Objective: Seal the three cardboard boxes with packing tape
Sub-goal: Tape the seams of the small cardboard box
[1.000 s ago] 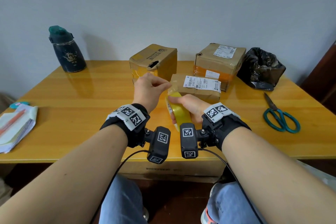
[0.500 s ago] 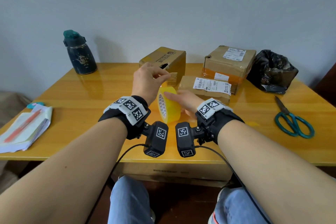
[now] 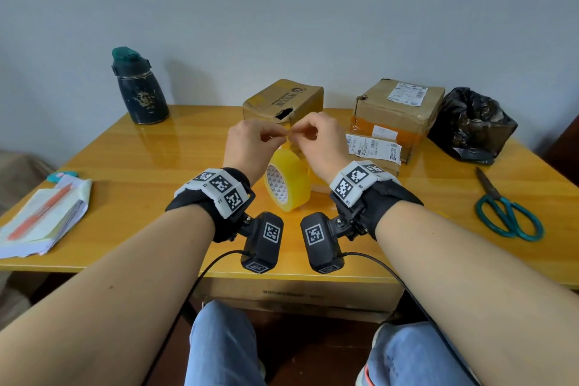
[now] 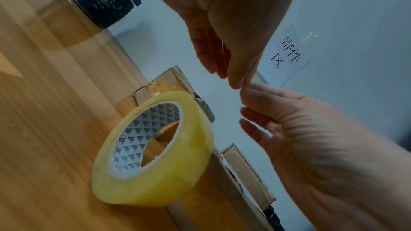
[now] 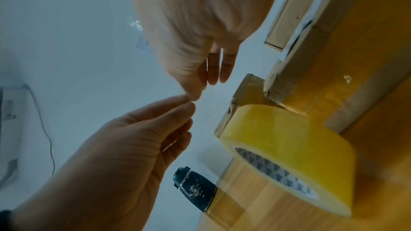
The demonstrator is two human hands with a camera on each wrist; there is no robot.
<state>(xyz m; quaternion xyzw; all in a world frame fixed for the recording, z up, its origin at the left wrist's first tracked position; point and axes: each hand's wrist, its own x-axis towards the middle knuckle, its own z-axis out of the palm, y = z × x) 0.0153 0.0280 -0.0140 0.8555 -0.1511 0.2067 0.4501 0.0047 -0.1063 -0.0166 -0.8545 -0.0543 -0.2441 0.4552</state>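
1. The roll of tape (image 3: 287,180) stands on edge on the table (image 3: 156,150), nearest the person, between the two wrists. Neither hand touches it. Standing on edge, it can probably be picked up again quickly, though it may also roll.

2. Just above and beyond the roll, the left hand (image 3: 247,142) and right hand (image 3: 316,141) meet fingertip to fingertip. In each hand the thumb and forefinger press together while the other fingers hang loosely. What they pinch is too thin or too clear to make out in any view; judging from the task, it is probably a scrap or free end of tape being worked loose.

3. Beyond the hands lies the flat box (image 3: 374,150) with a printed label on top. It is the closest box, so it is likely the first to be sealed.

4. Behind it stand the left box (image 3: 282,100) and the right box (image 3: 398,106), near the wall. No fresh strip can be made out on any box, so sealing appears not yet started.

5. The scissors (image 3: 507,213) lie to the right, well apart from the hands, within reach for cutting.

6. A bottle (image 3: 139,88), a black bag (image 3: 470,125) and a stack of papers (image 3: 40,222) sit at the edges, away from the work area.
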